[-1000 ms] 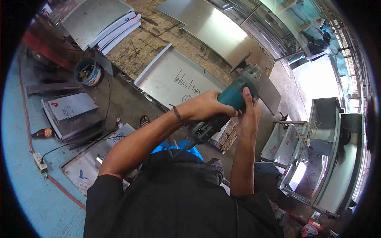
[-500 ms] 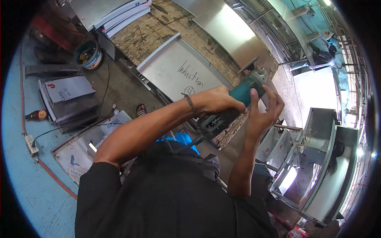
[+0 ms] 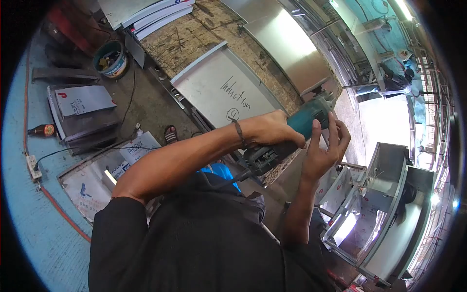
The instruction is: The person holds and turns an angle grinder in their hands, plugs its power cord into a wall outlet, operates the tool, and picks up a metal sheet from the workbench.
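A teal and black angle grinder (image 3: 304, 117) is held above the edge of the work table, its disc (image 3: 314, 88) pointing away from me. My left hand (image 3: 277, 129) is wrapped round the grinder's body, with a dark band on the wrist. Beside the tool's head is my right hand (image 3: 325, 153), its fingers apart and slightly curled; whether its fingertips touch the casing is unclear. Beyond my left hand lies a metal tray (image 3: 209, 87) marked "Induction" and a circled 4.
A worn wooden table (image 3: 170, 41) carries metal sheets (image 3: 287, 44). Bucket (image 3: 111, 61), stacked panels (image 3: 85, 100), bottle (image 3: 43, 130) and power outlet (image 3: 32, 165) are at left. Metal cabinets (image 3: 384, 170) stand at right. A person (image 3: 396, 82) is in the background.
My right hand's fingers have come away from the grinder's body and spread. The grinder and my left hand have shifted right in the view, which has also moved.
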`<state>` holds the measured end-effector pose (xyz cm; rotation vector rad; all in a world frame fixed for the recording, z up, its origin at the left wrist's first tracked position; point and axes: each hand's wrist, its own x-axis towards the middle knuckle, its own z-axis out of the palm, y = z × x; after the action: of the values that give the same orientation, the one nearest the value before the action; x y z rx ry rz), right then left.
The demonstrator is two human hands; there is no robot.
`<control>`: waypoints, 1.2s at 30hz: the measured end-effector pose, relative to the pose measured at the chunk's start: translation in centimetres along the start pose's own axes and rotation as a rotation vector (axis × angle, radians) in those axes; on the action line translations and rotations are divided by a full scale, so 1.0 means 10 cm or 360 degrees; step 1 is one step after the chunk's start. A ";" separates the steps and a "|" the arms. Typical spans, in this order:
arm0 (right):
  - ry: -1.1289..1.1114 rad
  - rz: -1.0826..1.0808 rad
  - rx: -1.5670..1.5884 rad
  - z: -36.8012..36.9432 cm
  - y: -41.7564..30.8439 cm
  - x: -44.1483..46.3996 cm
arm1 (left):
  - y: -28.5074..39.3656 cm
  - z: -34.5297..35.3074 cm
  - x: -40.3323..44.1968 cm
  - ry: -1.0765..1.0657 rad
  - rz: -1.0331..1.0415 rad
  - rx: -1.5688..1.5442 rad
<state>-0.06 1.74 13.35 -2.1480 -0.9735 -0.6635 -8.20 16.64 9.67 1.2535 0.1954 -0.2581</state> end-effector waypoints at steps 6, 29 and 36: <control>0.0012 -0.0100 -0.0049 -0.01 0.03 0.01 | -0.04 -0.01 0.03 0.0037 0.0072 0.0123; -0.0131 -0.0078 0.0181 -0.10 -0.14 0.12 | 0.07 0.01 -0.11 0.0049 0.0114 0.0160; -0.0172 -0.0022 0.0042 -0.09 -0.18 0.14 | 0.11 0.03 -0.14 0.0051 0.0126 0.0071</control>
<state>-0.83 2.55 15.51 -2.1741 -1.0496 -0.5426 -9.16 16.78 11.15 1.3072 0.1678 -0.1749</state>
